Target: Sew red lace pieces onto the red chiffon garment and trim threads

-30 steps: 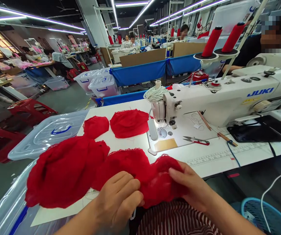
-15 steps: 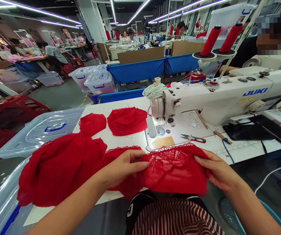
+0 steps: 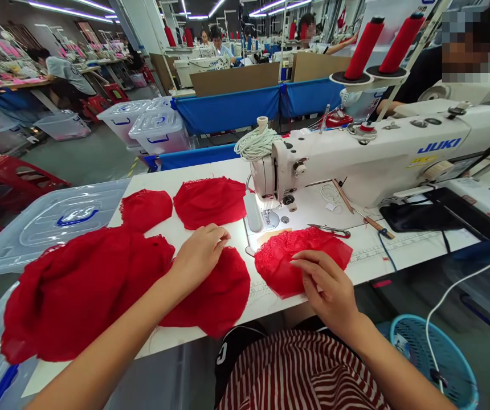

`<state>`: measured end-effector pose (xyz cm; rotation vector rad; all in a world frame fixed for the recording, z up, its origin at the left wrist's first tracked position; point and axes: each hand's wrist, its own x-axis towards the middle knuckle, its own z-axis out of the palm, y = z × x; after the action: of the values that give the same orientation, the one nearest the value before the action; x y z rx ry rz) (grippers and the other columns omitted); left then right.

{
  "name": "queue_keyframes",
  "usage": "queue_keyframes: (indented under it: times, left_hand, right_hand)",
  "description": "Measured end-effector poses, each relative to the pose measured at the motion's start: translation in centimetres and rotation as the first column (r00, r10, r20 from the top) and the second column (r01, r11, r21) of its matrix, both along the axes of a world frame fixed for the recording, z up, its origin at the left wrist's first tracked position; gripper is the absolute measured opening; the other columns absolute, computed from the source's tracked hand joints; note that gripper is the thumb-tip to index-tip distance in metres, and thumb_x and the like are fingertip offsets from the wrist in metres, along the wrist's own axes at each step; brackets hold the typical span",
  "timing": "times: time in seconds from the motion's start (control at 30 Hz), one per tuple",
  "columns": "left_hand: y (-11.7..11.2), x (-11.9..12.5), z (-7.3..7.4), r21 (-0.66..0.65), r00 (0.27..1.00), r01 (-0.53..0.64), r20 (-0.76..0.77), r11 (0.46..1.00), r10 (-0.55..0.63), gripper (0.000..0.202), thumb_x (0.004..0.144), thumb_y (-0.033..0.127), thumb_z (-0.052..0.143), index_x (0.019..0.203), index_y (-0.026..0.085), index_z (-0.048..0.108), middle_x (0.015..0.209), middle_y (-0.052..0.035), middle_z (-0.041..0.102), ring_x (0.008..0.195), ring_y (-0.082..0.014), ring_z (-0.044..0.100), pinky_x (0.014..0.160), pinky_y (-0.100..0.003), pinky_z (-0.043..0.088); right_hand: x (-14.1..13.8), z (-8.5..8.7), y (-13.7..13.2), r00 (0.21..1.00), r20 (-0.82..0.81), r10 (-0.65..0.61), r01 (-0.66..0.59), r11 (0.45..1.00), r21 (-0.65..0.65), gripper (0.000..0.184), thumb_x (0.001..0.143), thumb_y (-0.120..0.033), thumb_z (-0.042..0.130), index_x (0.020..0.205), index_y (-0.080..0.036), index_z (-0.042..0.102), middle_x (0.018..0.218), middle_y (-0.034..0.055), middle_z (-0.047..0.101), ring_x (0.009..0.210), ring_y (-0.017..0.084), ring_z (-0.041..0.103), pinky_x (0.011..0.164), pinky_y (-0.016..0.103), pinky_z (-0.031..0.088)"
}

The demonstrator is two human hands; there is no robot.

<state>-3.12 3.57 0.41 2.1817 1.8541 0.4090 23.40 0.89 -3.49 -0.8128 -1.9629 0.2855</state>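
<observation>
A red lace-trimmed fabric piece [image 3: 285, 256] lies on the table in front of the sewing machine [image 3: 356, 154]. My right hand [image 3: 330, 287] is over its near edge, fingers loosely bent and thumb apart, not gripping the cloth. To the left, my left hand [image 3: 200, 256] hovers above another red lace-edged piece [image 3: 225, 290], fingers loosely curled with no cloth visible in them. A large heap of red fabric [image 3: 82, 290] lies beside my left forearm. Two more red pieces, a small one [image 3: 146, 209] and a wider one [image 3: 211, 200], rest farther back.
Thread snips [image 3: 330, 230] lie by the machine bed, near a wooden-handled tool [image 3: 371, 224] and a dark phone-like slab [image 3: 420, 213]. A clear lidded bin [image 3: 48, 228] stands at the left table edge. A blue basket [image 3: 437, 359] with a white cable is low on the right.
Both hands have let go of the red lace piece they held stretched, and it now lies on the table. My left hand has moved left and up; my right hand has moved left.
</observation>
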Motion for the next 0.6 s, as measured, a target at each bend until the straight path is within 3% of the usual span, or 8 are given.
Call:
queue_keyframes:
  times: [0.1,0.17,0.3,0.47,0.53,0.6]
  left_hand:
    - [-0.2,-1.3,0.0,-0.076,0.999,0.020,-0.042,0.997,-0.023,0.024,0.089,0.035,0.043,0.092,0.019,0.061,0.099,-0.0092,0.065,0.094,-0.0281,0.058,0.083,-0.042,0.043]
    - [-0.2,-1.7,-0.3,-0.100,0.999,0.007,-0.042,0.995,-0.011,0.024,0.086,0.039,0.049,0.093,0.020,0.061,0.100,-0.0087,0.066,0.095,-0.0286,0.057,0.082,-0.041,0.043]
    - [-0.1,-2.0,-1.0,-0.096,0.999,0.036,0.028,0.995,-0.033,0.016,0.082,0.035,0.053,0.079,0.021,0.060,0.085,-0.0052,0.065,0.085,-0.0254,0.057,0.074,-0.037,0.043]
    - [-0.1,-2.0,-1.2,-0.101,0.978,0.097,0.196,0.990,-0.075,0.017,0.086,0.034,0.048,0.080,0.021,0.057,0.082,-0.0025,0.063,0.078,-0.0206,0.057,0.068,-0.032,0.043]
    - [-0.2,-2.0,-1.1,-0.123,0.974,0.100,0.213,0.987,-0.072,0.018,0.086,0.037,0.050,0.084,0.021,0.058,0.080,-0.0016,0.063,0.075,-0.0199,0.057,0.066,-0.031,0.043]
    - [-0.3,-2.0,-0.9,-0.106,0.977,0.133,0.182,0.985,-0.112,0.019,0.085,0.039,0.053,0.084,0.022,0.060,0.078,-0.0016,0.064,0.075,-0.0203,0.057,0.070,-0.033,0.043]
  right_hand:
    - [-1.6,-0.4,0.1,0.980,0.010,0.198,-0.195,0.974,-0.115,0.029,0.090,-0.003,0.042,0.107,-0.019,0.060,0.099,0.0083,0.064,0.092,0.017,0.062,0.080,0.031,0.054]
    - [-2.6,-1.1,0.3,0.970,0.061,0.236,-0.217,0.951,-0.222,0.023,0.091,-0.007,0.043,0.103,-0.018,0.059,0.094,0.0079,0.064,0.086,0.017,0.062,0.076,0.031,0.054]
    - [-4.1,-2.5,0.2,0.965,0.243,0.100,-0.013,0.941,-0.339,0.014,0.088,-0.017,0.053,0.101,-0.015,0.057,0.089,0.0083,0.059,0.074,0.019,0.058,0.064,0.032,0.052]
    - [-5.6,-2.5,0.1,0.850,0.524,-0.042,0.192,0.953,-0.235,0.011,0.088,-0.024,0.054,0.085,-0.015,0.056,0.082,0.0091,0.057,0.072,0.022,0.055,0.060,0.031,0.047]
    - [-5.9,-2.3,0.2,0.836,0.545,-0.061,0.221,0.947,-0.234,0.014,0.090,-0.020,0.049,0.077,-0.017,0.055,0.077,0.0068,0.056,0.069,0.021,0.054,0.056,0.028,0.043]
    - [-6.0,-1.9,0.5,0.908,0.415,-0.052,0.204,0.921,-0.332,0.018,0.091,-0.020,0.046,0.075,-0.018,0.053,0.075,0.0039,0.055,0.065,0.017,0.052,0.054,0.026,0.039]
